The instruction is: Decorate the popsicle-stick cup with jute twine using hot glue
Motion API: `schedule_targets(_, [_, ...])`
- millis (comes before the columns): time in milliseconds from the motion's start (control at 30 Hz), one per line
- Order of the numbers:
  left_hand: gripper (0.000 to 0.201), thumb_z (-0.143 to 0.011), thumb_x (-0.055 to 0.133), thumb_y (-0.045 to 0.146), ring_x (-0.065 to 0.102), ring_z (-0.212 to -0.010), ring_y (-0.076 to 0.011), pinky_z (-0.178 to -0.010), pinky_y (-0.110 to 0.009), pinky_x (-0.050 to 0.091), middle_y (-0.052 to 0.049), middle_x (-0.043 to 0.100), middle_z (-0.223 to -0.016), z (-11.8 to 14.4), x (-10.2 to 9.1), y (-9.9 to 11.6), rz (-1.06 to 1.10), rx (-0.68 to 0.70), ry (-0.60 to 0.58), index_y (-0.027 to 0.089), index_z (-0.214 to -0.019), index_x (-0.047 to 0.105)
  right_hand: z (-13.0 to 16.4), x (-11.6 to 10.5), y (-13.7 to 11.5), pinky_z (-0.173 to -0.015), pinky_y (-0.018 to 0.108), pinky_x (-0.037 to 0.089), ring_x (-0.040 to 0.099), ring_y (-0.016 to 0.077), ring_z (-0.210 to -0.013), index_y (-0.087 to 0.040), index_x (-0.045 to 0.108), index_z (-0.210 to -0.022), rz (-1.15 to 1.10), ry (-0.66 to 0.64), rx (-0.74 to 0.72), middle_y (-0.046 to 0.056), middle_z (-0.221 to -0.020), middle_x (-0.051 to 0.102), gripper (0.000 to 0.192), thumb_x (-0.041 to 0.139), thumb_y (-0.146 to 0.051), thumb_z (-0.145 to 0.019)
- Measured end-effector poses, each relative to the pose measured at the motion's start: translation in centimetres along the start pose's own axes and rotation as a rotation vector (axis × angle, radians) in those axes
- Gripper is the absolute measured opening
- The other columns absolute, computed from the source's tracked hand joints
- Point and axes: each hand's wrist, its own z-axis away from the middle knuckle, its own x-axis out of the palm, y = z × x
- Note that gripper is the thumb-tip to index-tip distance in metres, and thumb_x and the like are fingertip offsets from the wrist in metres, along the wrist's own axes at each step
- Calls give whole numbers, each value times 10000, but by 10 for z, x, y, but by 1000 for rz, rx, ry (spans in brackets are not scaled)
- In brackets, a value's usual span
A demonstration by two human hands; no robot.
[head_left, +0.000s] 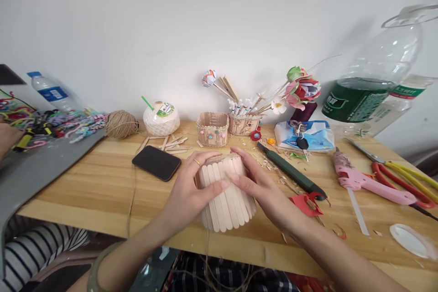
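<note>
Both hands wrapped a popsicle-stick holder (226, 196), round, sticks upright side by side, sitting near the front edge of the wooden desk (85, 187). Left hand (190, 189) curled round its left side, thumb over the top rim, fingertips pressed on the front sticks, ring on one finger; grip closed on the holder. Right hand (255, 182) cupped the right side, fingers across the top and front, grip also closed on the holder. Jade-coloured bangle (97, 267) on the left wrist. Twine strand (132, 200) ran from under the holder area off the desk edge. Black phone (156, 162) lay face down just left of the left hand. Loose popsicle sticks (171, 143) behind the phone. Twine ball (120, 124) and a netted coconut drink (161, 118) with green straw further back left. Two smaller stick boxes (212, 128) behind the holder, one holding pens and paper flowers (301, 89). Dark green utility knife (290, 171) lay right of the right hand, red paper scrap (306, 204) by its tip. Pink glue gun (362, 180) and red-handled scissors (400, 178) well to the right. Wet-wipes pack (308, 134) with keys on it at back. Big clear plastic bottle (376, 77) at far right, tilted. Pipe cleaners (51, 123) piled on a grey board far left, another person's hand (7, 139) at the edge there.
</note>
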Motion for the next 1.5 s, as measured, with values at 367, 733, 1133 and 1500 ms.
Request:
schedule_targets(367, [396, -747, 660, 321, 513, -1097, -254, -988, -394, 358, -64, 557, -1147, 0, -6, -4, 40, -34, -63, 195, -1111, 566, -1, -2, 3, -1084, 482, 344, 334, 291, -1348, -242, 198, -1450, 94, -83, -27, 108, -1490, 317, 965, 742, -391, -666])
schedule_targets(733, [350, -709, 698, 260, 508, -1026, -217, -959, -356, 369, -19, 546, -1031, 12, -1, -7, 111, 24, 16, 238, -1049, 620, 10, 1, 13, -1064, 557, 324, 407, 307, -1274, -228, 273, -1374, 260, -4, -144, 131, -1389, 383, 816, 692, -335, -682])
schedule_targets(1133, [1267, -506, 837, 453, 324, -1355, -330, -1089, -450, 324, -171, 308, -1451, 19, 15, -14, 412, -108, 111, 207, -1429, 5, 19, -3, 30, -1097, 497, 323, 312, 276, -1368, -345, 304, -1282, 317, 88, -508, 92, -1478, 245, 741, 757, -355, -696])
schedule_targets(1500, [1062, -560, 817, 300, 356, -1348, -303, -1124, -463, 284, -137, 350, -1463, 29, 12, -9, 270, -73, 61, 210, -1407, 183, 30, -14, 0, -824, 420, 526, 577, 242, -1007, -210, 544, -1144, 1136, 290, -1012, 121, -1095, 585, 266, 572, -283, -890])
